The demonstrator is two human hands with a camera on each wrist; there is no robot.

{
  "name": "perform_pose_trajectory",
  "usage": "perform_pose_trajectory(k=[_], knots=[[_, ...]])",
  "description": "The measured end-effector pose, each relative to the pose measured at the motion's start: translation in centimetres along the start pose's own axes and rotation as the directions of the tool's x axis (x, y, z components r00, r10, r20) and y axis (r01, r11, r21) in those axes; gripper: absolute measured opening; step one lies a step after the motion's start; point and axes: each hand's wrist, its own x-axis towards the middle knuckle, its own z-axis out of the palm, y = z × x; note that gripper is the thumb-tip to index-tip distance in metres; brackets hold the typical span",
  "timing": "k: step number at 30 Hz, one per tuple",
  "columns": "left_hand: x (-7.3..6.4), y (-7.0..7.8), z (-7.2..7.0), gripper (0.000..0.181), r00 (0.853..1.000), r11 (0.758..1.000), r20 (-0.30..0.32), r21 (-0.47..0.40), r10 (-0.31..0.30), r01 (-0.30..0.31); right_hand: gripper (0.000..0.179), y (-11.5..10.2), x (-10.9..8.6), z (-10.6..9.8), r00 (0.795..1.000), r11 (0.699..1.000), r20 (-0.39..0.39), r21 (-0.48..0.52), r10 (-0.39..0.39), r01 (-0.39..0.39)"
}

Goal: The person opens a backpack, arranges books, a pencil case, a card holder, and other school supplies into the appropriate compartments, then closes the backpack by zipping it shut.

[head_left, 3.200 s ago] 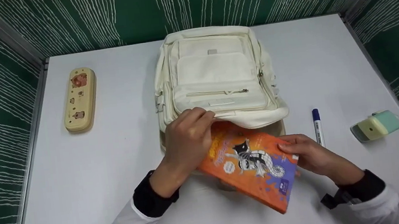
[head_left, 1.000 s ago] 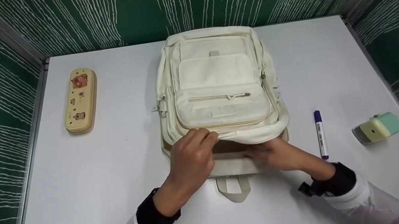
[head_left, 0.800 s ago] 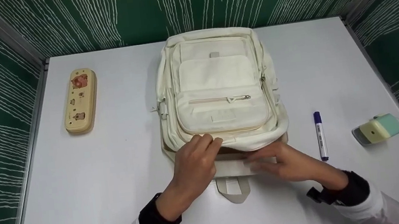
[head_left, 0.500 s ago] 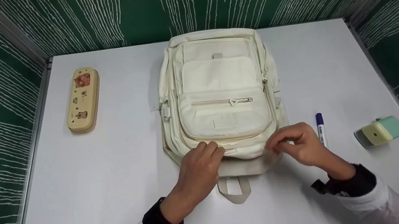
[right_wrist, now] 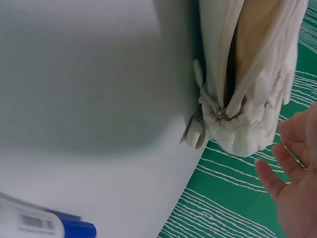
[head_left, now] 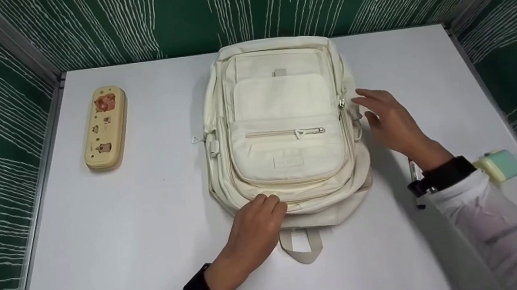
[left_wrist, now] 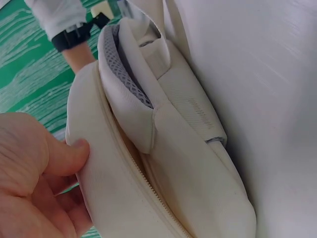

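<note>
A cream backpack [head_left: 282, 98] lies front side up on the white table, its carry loop toward me. My left hand [head_left: 256, 233] pinches the near edge of its front panel. In the left wrist view the thumb [left_wrist: 74, 153] lies on the cloth beside an unzipped zipper [left_wrist: 148, 183]. My right hand [head_left: 394, 122] hovers just off the bag's right side, near a metal zipper pull [head_left: 342, 103]. Its fingers are loosely bent with nothing between them. The right wrist view shows a gap between that hand [right_wrist: 299, 183] and the bag [right_wrist: 247, 134]. The bag's inside is mostly hidden.
A yellow pencil case [head_left: 105, 128] with animal pictures lies at the left. Right of the bag lies a white marker [head_left: 416, 173] with a blue cap, partly behind the right wrist. A green and yellow box-shaped thing [head_left: 504, 165] stands farther right, partly covered by the sleeve.
The orange book went from my right hand into the backpack and out of sight. My right hand came out and moved up along the bag's right side. My left hand lowered the front panel.
</note>
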Motion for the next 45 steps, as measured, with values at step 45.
perform_pose_trajectory(k=[45], knots=[[-1.2,-11.3,-3.9,0.038,0.907,0.888,0.192,-0.21,-0.374,0.41,0.026,0.6,-2.8,1.7,0.892,0.836,0.086,-0.318,-0.444,0.447]])
